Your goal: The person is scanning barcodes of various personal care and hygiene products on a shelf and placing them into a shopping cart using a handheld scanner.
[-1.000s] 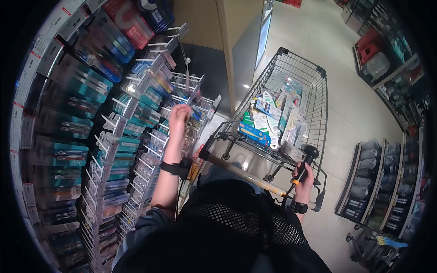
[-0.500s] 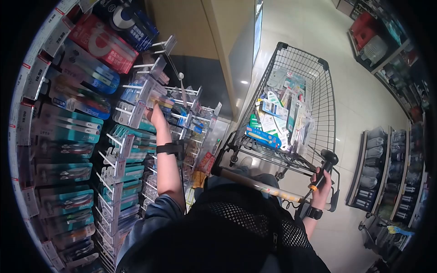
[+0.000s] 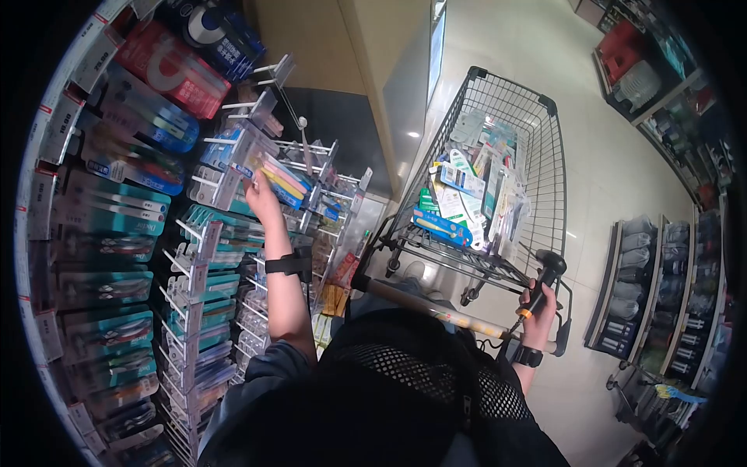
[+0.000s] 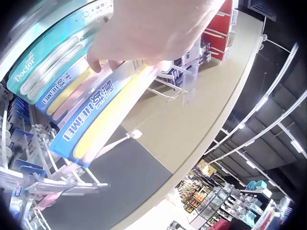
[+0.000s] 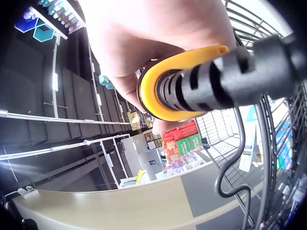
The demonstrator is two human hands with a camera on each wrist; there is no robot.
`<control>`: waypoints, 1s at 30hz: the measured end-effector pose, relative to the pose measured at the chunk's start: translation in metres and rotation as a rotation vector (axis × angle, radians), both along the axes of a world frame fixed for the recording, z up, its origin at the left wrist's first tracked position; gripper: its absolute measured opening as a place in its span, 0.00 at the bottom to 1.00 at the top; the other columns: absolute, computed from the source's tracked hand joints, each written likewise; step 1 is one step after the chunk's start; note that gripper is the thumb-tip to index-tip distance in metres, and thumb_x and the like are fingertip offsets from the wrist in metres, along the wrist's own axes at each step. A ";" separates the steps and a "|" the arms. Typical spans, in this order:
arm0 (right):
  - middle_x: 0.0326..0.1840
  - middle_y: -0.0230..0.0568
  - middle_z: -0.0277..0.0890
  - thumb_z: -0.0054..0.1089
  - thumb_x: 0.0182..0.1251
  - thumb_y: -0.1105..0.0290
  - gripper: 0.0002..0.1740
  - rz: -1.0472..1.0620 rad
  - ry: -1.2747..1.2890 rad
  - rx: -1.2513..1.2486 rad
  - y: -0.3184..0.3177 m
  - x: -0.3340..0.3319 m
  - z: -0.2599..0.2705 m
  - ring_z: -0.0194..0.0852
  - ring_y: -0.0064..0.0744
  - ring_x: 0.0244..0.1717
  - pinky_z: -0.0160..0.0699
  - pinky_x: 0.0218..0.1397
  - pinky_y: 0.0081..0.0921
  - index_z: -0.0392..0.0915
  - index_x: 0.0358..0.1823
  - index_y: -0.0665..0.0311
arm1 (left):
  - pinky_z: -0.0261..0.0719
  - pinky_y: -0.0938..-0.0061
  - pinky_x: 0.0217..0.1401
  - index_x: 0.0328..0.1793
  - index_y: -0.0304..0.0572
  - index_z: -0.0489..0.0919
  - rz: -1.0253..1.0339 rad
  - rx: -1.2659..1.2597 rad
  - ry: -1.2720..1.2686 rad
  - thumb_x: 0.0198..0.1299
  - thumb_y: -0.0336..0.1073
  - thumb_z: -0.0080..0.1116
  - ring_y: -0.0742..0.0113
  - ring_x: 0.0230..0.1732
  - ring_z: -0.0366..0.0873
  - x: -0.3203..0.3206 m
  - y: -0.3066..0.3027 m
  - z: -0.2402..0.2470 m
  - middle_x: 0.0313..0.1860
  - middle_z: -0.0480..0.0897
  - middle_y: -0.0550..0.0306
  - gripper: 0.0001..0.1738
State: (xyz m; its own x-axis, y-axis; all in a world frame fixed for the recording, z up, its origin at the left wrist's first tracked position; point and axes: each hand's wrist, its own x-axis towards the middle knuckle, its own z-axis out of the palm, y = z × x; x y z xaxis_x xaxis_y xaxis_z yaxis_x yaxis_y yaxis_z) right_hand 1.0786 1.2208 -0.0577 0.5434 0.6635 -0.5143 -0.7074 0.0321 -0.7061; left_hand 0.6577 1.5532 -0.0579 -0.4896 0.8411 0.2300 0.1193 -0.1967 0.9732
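My left hand (image 3: 263, 201) pinches a blue-edged toothbrush pack (image 3: 284, 180) with yellow and pink brushes at the hanging rack. The left wrist view has the hand (image 4: 153, 31) at the top, fingertips on the upper part of the "HEIMEI" pack (image 4: 100, 117). Just behind it are a similar pack (image 4: 60, 103) and a green "Doctor" pack (image 4: 41, 64). Whether the held pack is still on a hook cannot be told. My right hand (image 3: 538, 311), beside the cart handle (image 3: 436, 310), grips a black device (image 3: 551, 268) whose orange ring (image 5: 156, 93) fills the right wrist view's middle.
A wire shopping cart (image 3: 562, 187) holds a heap of packs (image 3: 463, 187). Packs on white hooks (image 3: 183, 268) line the left side, beside a beige and dark panel (image 3: 334, 54). Shelves with grey goods (image 3: 634, 268) stand at the right, across a tiled floor (image 3: 498, 47).
My left hand has gone from beside the hooks, fingers loosely bent, leftward to the toothbrush packs and taken hold of one, which is now tilted outward. The right hand keeps its grip on the device.
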 end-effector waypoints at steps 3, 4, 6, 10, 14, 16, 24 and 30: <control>0.30 0.37 0.66 0.49 0.58 0.64 0.15 0.009 0.025 0.004 0.001 -0.001 0.004 0.62 0.26 0.19 0.63 0.22 0.19 0.63 0.41 0.66 | 0.67 0.79 0.47 0.53 0.32 0.69 -0.113 -0.043 -0.036 0.63 0.36 0.47 0.72 0.43 0.72 0.004 -0.010 0.007 0.46 0.76 0.54 0.16; 0.31 0.37 0.66 0.50 0.58 0.63 0.14 0.104 0.091 -0.011 -0.001 0.002 0.006 0.62 0.26 0.19 0.63 0.23 0.20 0.63 0.39 0.66 | 0.68 0.80 0.43 0.50 0.32 0.71 -0.146 -0.019 -0.027 0.63 0.35 0.48 0.75 0.40 0.73 0.008 -0.015 0.012 0.42 0.77 0.56 0.14; 0.31 0.37 0.66 0.50 0.57 0.63 0.14 0.068 0.058 0.003 0.000 -0.001 0.005 0.62 0.26 0.20 0.63 0.23 0.20 0.63 0.38 0.66 | 0.68 0.81 0.41 0.49 0.32 0.71 -0.212 -0.059 -0.125 0.62 0.35 0.48 0.75 0.38 0.73 0.016 -0.025 0.017 0.41 0.78 0.56 0.14; 0.31 0.38 0.66 0.50 0.57 0.63 0.13 0.038 0.029 0.033 0.002 -0.001 0.005 0.62 0.26 0.20 0.63 0.24 0.20 0.63 0.33 0.67 | 0.70 0.84 0.35 0.45 0.33 0.74 -0.461 -0.307 -0.188 0.61 0.33 0.48 0.78 0.34 0.75 0.051 -0.050 0.029 0.36 0.79 0.59 0.12; 0.31 0.38 0.67 0.50 0.58 0.64 0.13 0.032 0.023 0.029 0.000 0.000 0.004 0.63 0.26 0.21 0.64 0.25 0.21 0.64 0.33 0.67 | 0.71 0.86 0.36 0.47 0.35 0.74 -0.840 -0.460 -0.260 0.61 0.33 0.48 0.78 0.34 0.76 0.117 -0.073 0.046 0.38 0.80 0.59 0.12; 0.31 0.38 0.68 0.50 0.58 0.66 0.12 0.023 0.011 0.054 -0.003 0.000 -0.001 0.64 0.28 0.21 0.66 0.25 0.22 0.64 0.37 0.65 | 0.71 0.83 0.41 0.49 0.34 0.73 -1.014 -0.505 -0.293 0.62 0.33 0.47 0.76 0.39 0.75 0.153 -0.084 0.054 0.41 0.79 0.59 0.13; 0.30 0.38 0.68 0.49 0.59 0.68 0.11 -0.002 0.038 0.113 -0.004 0.000 -0.001 0.67 0.28 0.21 0.69 0.25 0.21 0.62 0.39 0.62 | 0.78 0.81 0.41 0.60 0.34 0.62 -1.501 -0.684 -0.496 0.66 0.32 0.35 0.71 0.44 0.78 0.254 -0.100 0.040 0.49 0.75 0.52 0.18; 0.30 0.39 0.68 0.49 0.59 0.67 0.11 -0.038 0.009 0.113 -0.004 -0.007 0.008 0.67 0.27 0.21 0.68 0.26 0.21 0.62 0.39 0.63 | 0.77 0.74 0.50 0.64 0.33 0.56 -1.695 -0.869 -0.565 0.65 0.29 0.35 0.63 0.51 0.75 0.275 -0.093 0.012 0.54 0.72 0.46 0.21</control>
